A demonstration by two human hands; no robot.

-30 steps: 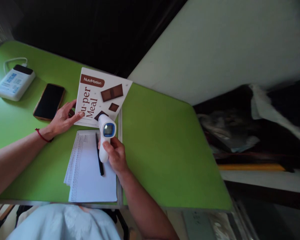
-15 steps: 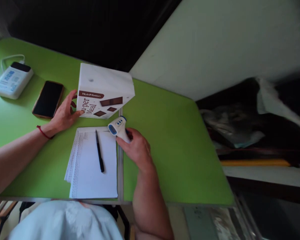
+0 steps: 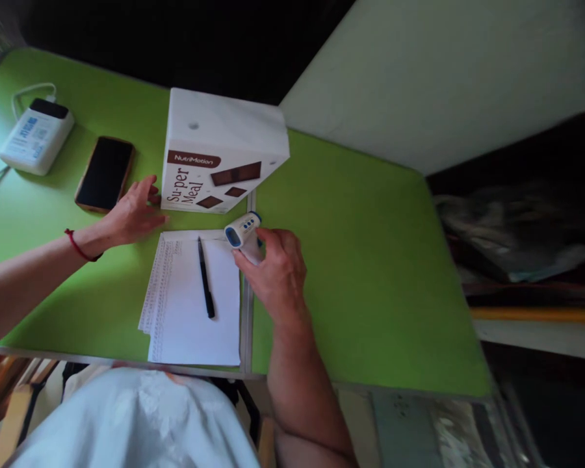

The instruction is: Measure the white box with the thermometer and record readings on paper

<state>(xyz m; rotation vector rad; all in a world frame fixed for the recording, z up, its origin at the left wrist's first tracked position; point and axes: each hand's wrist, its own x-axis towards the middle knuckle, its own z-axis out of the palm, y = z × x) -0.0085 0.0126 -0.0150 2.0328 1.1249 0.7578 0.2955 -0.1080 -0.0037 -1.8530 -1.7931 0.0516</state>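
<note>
1. Infrared thermometer (image 3: 244, 231), white with blue trim, sits in our right hand (image 3: 279, 266), thumb and fingers wrapped about its handle, just beyond the upper right corner of the paper sheets (image 3: 190, 331); we cannot tell whether it touches anything below.
2. Our left hand (image 3: 134, 211) is released, fingers spread, just beside the NutriMotion carton (image 3: 224, 153); whether a fingertip meets the cardboard we cannot tell. We see a red bracelet (image 3: 75, 246) on that wrist.
3. That carton stands near the far edge of our green surface (image 3: 370, 260), its chocolate-printed front towards us.
4. Bright green and grey-edged, the surface is crossed by a pale metal seam (image 3: 246, 318) running alongside the sheets.
5. On the sheets we have a black pen (image 3: 205, 276); farther left lie a smartphone (image 3: 104, 174) and a white power bank (image 3: 38, 138) with a cable.
6. Around us the room is dim: a dark panel (image 3: 151, 39) behind, a pale wall (image 3: 419, 78), and cluttered shelving (image 3: 536, 335) at right.
</note>
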